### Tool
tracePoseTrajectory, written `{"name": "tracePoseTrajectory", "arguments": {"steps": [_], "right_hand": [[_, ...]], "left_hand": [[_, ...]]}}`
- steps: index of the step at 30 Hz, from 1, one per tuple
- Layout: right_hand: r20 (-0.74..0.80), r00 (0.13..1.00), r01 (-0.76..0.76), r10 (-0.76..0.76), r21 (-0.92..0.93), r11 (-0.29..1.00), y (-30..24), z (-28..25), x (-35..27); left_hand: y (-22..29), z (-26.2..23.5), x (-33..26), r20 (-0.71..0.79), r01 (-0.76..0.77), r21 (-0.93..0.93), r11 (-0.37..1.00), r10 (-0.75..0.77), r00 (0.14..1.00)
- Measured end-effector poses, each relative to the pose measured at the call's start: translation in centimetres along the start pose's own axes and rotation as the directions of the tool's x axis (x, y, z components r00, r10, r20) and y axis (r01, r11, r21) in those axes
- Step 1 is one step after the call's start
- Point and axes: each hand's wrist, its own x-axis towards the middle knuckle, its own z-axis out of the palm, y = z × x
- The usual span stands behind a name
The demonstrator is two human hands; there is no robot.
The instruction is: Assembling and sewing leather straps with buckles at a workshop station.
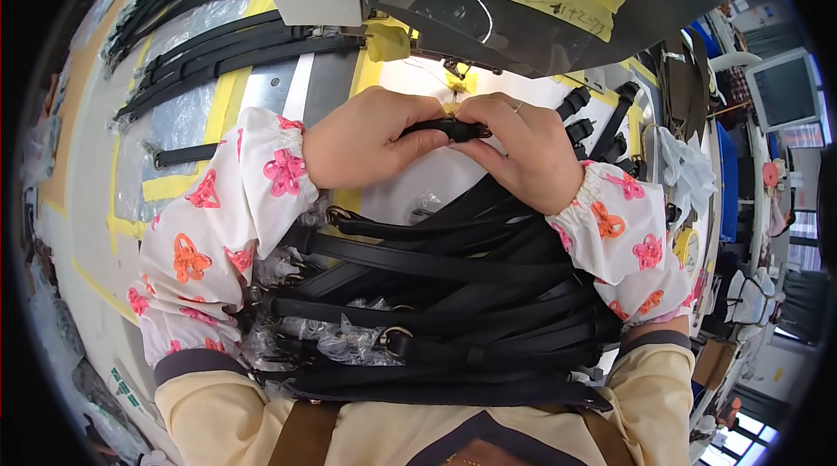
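A short end of a black strap (449,128) is pinched between my two hands just in front of the sewing machine (523,8). My left hand (373,136) grips its left part between thumb and fingers. At its right end, where a bit of metal seems to show, my right hand (528,148) closes on it with thumb and forefinger. Under the machine's lit working point, a small yellow piece (458,82) sits just beyond my fingertips. Nearer my body lies a heap of black straps (445,318), some with metal rings and clear plastic wrapping.
Bundled black straps (227,56) lie at the far left on the taped table (96,161). A single strap end (187,155) rests beside my left sleeve. More rolled straps (615,122) stand right of my right hand, near a white plastic bag (684,174). A monitor (785,89) is farther right.
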Motion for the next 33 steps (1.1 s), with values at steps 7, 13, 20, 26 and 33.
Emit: {"name": "tracePoseTrajectory", "arguments": {"steps": [7, 13, 20, 26, 33], "right_hand": [[0.101, 0.969, -0.245, 0.226, 0.275, 0.930, -0.5, -0.1, 0.2], [0.285, 0.876, -0.477, 0.388, 0.400, 0.783, -0.2, 0.1, 0.1], [0.143, 0.945, -0.326, 0.293, 0.411, 0.852, -0.5, 0.6, 0.1], [0.155, 0.910, -0.396, 0.384, 0.594, 0.700, -0.9, 0.9, 0.1], [0.544, 0.765, -0.595, 0.344, 0.394, 0.700, 0.1, -0.8, 0.7]], "left_hand": [[-0.3, 1.1, -0.1, -0.070, -0.127, 0.235, 0.964, 0.147, 0.987], [-0.2, 0.8, 0.0, -0.028, -0.094, 0.339, 0.936, 0.110, 0.993], [-0.3, -0.4, 0.0, 0.115, 0.024, -0.035, 0.999, -0.020, 0.993], [-0.5, 0.7, 0.4, 0.054, -0.014, -0.234, 0.972, 0.027, 0.998], [0.1, 0.2, -0.3, 0.091, 0.049, -0.145, 0.988, -0.036, 0.995]]}}
